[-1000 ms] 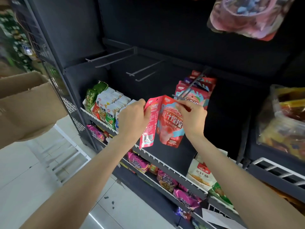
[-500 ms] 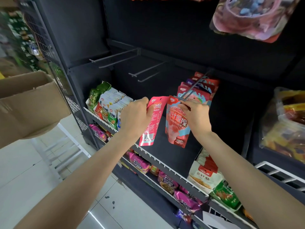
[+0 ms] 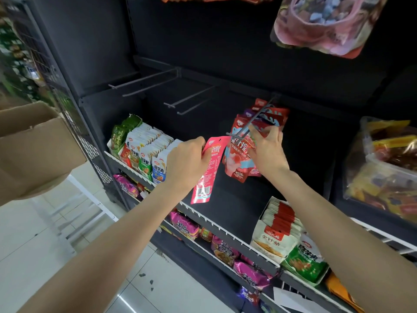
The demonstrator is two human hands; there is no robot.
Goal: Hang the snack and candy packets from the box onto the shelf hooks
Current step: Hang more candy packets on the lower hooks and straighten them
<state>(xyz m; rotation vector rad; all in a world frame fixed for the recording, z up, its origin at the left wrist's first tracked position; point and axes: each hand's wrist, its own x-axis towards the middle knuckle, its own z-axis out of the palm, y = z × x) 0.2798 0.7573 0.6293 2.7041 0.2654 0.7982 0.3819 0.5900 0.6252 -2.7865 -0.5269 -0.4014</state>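
Shop aisle, black display shelving [image 3: 225,233], metal peg hooks [image 3: 144,83], stocked snack packets [image 3: 146,152]

One glossy pink candy packet [image 3: 208,168] dangles edge-on from its top corner; another pink-and-blue pouch [image 3: 238,157] hangs on the dark metal hook [image 3: 247,126], front of the row.
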